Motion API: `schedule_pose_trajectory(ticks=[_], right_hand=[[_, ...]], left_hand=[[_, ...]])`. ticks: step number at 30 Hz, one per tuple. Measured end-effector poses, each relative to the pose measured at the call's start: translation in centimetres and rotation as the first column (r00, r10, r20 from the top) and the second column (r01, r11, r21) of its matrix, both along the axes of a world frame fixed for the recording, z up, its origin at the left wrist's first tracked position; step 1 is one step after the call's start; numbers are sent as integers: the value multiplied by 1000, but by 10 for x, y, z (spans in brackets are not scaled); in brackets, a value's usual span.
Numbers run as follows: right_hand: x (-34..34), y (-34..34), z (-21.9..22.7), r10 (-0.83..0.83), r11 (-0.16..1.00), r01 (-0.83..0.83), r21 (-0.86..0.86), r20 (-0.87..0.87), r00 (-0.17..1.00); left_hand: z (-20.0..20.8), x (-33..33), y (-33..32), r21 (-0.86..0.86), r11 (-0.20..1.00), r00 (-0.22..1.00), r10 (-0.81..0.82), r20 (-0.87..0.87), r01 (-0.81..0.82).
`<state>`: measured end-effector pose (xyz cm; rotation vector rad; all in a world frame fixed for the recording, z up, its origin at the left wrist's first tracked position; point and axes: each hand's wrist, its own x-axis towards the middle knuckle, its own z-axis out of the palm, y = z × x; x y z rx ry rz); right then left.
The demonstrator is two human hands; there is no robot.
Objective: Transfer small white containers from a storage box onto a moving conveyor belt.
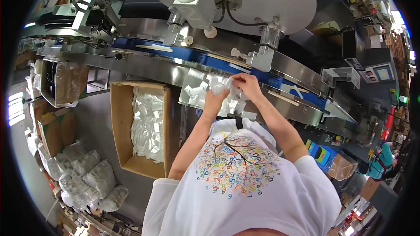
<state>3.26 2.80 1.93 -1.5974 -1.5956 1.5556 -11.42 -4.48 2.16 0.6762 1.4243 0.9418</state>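
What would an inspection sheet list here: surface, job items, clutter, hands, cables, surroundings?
Surface: metal tray beside the blue belt, bearing loose packets.
Job items: more packets in the open carton, left of the tray.
Clutter: filled clear bags piled at lower left.
Hands: left hand and right hand close together at the packets; exact grip unclear.
Cables: dark cables below the round plate.
Surroundings: person in teal at far right; lit screen at right.

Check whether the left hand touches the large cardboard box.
Apart: the head view shows the packet tray between the left hand and the cardboard box.
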Motion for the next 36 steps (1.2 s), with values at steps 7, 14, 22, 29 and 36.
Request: schedule_pose_trajectory(ticks=[7, 14, 22, 29, 36], right_hand=[[93, 5, -42, -601, 799, 601, -19, -37, 798], [68, -21, -9, -325, 925, 278, 260, 156, 933], [86, 11, -46, -313, 939, 123, 322, 647, 696], [0, -10, 11, -66, 991, 61, -122, -40, 997], [-6, 45, 4, -43, 846, -296, 444, 609, 792]], left_hand=[[-4, 7, 2, -18, 1000, 979, 10, 204, -7], [4, 18, 7, -29, 991, 938, -111, 329, 128], [-7, 6, 7, -35, 997, 969, -64, 237, 74], [24, 9, 5, -90, 932, 931, -335, 147, 350], [4, -12, -6, -10, 993, 902, -104, 420, 119]])
